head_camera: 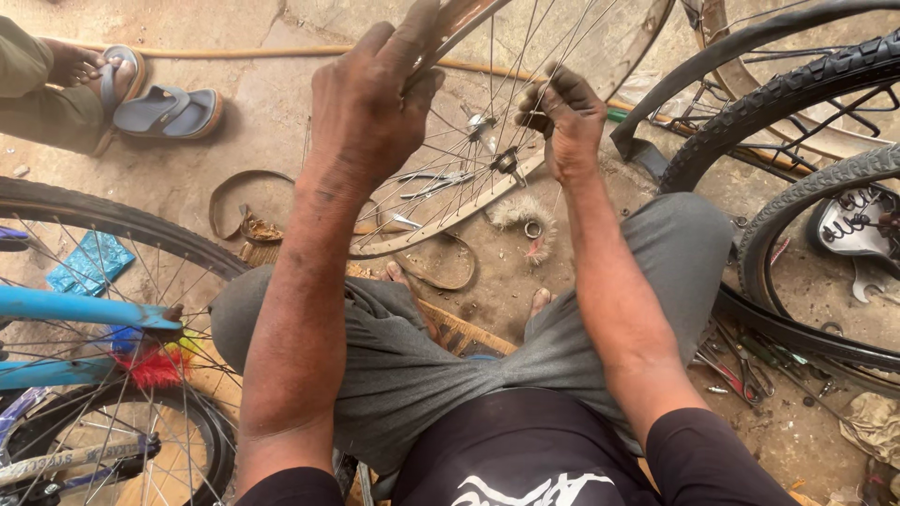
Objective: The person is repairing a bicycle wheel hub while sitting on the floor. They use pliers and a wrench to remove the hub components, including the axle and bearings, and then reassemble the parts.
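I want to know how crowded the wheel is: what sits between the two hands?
In the head view, thin spokes of the bare wheel rim cross between the left hand and the right hand, with its hub lower down.

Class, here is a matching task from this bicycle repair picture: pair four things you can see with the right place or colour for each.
Things:
1. left hand
2. right hand
3. sandal
4. bicycle frame tube

Descriptions:
a. blue, at the left edge over a spoked wheel
b. grips the rim of the bare wheel
c. lies on the ground at top left
d. fingers pinch among the spokes

Pairs: 1-b, 2-d, 3-c, 4-a
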